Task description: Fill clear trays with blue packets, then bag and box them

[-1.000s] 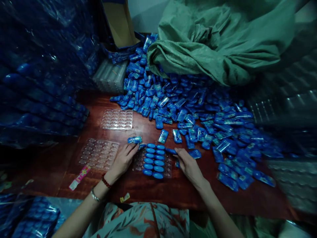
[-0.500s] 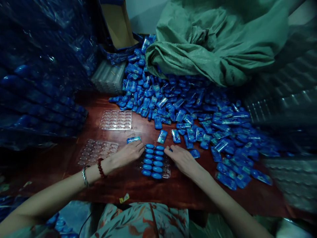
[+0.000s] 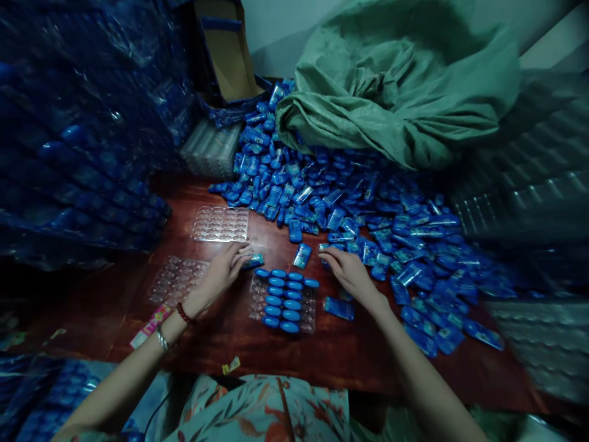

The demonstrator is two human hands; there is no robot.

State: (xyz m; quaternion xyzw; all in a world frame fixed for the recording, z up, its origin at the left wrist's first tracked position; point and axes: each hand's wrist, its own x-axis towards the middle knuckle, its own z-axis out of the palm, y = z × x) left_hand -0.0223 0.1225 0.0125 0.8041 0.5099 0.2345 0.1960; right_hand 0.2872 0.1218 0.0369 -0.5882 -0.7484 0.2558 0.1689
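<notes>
Filling of a clear blister tray (image 3: 281, 299) is the step in hand, judging by the layout: the tray lies on the red-brown table (image 3: 257, 344) directly in front of the person, between both hands. Two columns of its pockets hold blue capsule-shaped packets (image 3: 284, 294); the left column and the right-hand strip look unfilled, so I judge the tray roughly half loaded.

Left hand (image 3: 224, 268): fingers curled loosely and reaching just left of the tray's top corner, fingertips on or at a single blue packet (image 3: 253, 261) lying on the table. Whether the packet is actually pinched cannot be told from this view.

Right hand (image 3: 348, 272): palm down, fingers extended toward the near edge of the loose packet pile (image 3: 368, 209), touching packets there. Grip not resolvable; nothing clearly lifted.

Another stray packet (image 3: 339, 308) lies flat just right of the tray, below the right wrist.

Two empty trays (image 3: 221, 223) (image 3: 178, 279) sit to the left, one behind the other. A green sack (image 3: 396, 92) slumps behind the pile, an open cardboard box (image 3: 225, 55) stands at the back left, and wrapped blue bundles (image 3: 78, 153) are stacked on the far left.

Next move, as I judge it: each hand needs one packet turned lengthwise and pressed into an open pocket without dislodging neighbours.
</notes>
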